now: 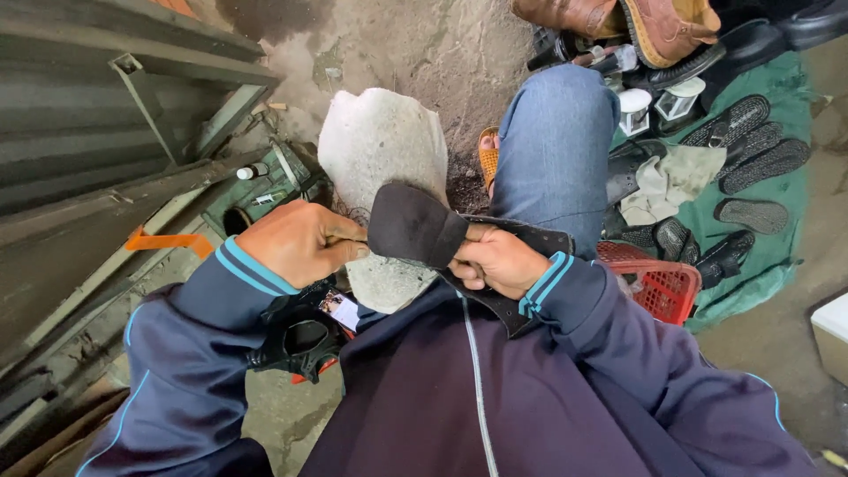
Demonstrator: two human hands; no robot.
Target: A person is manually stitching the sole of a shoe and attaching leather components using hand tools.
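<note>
My left hand (296, 240) is closed around a small tool whose thin handle pokes out toward a black shoe upper (413, 225). My right hand (496, 263) grips that black leather piece from below, with its perforated strap (521, 238) running over my wrist. Both hands meet in front of my chest, above a flat grey stone slab (380, 141) on the ground. The tool's tip is hidden behind the leather.
A red plastic basket (662, 287) sits at my right. On a green cloth (777, 238) lie several black soles and shoes; brown boots (654, 26) stand beyond. My knee in blue jeans (556, 141) rises ahead. Grey metal sheets (88, 115) and a box of tools (265, 190) lie left.
</note>
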